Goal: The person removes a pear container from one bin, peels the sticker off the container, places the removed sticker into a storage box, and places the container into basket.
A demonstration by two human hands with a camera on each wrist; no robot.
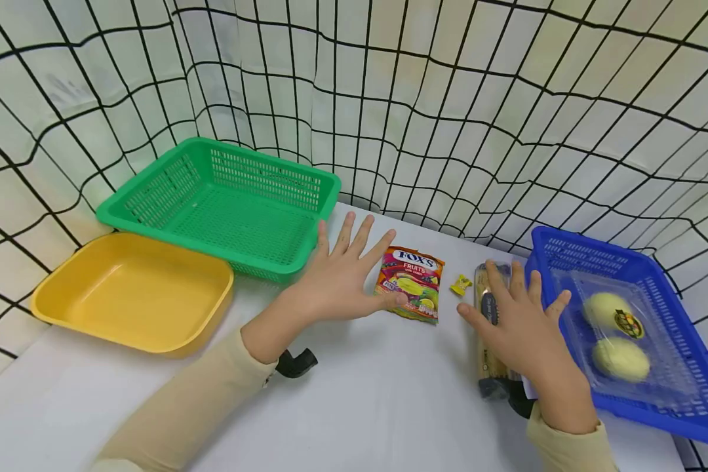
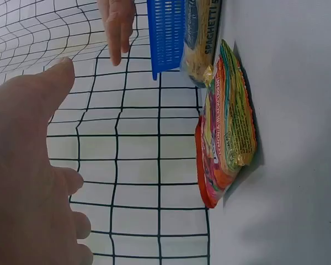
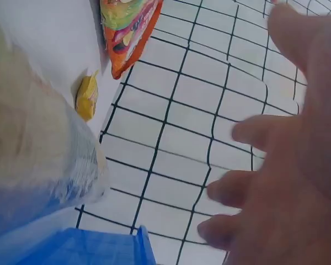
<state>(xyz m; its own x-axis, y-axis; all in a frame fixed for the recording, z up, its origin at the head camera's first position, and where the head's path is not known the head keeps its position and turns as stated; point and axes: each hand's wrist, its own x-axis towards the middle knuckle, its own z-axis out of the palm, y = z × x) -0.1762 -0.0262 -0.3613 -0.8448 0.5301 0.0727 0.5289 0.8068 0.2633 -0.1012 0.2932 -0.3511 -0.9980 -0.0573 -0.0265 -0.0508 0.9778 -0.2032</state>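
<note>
With fingers spread, my left hand (image 1: pixel 343 283) hovers over the table beside a red bag of Fox's fruit candy (image 1: pixel 412 283), its thumb overlapping the bag in the head view. The left wrist view shows the candy bag (image 2: pixel 226 130) lying flat, apart from that hand. My right hand (image 1: pixel 522 324), fingers also spread, is above a pack of spaghetti (image 1: pixel 485 347) and partly hides it. In the right wrist view the spaghetti pack (image 3: pixel 38 121) lies below the raised fingers. Between the bag and the pack sits a small yellow wrapped candy (image 1: pixel 461 284). Neither hand holds anything.
A blue basket (image 1: pixel 663 419) at the right holds a clear plastic box (image 1: pixel 663 367) with two pale round items. At the left stand a green basket (image 1: pixel 212 239) and a yellow tub (image 1: pixel 132 337). Black wire mesh (image 1: pixel 413 111) lines the back and sides of the white table (image 1: pixel 354 406).
</note>
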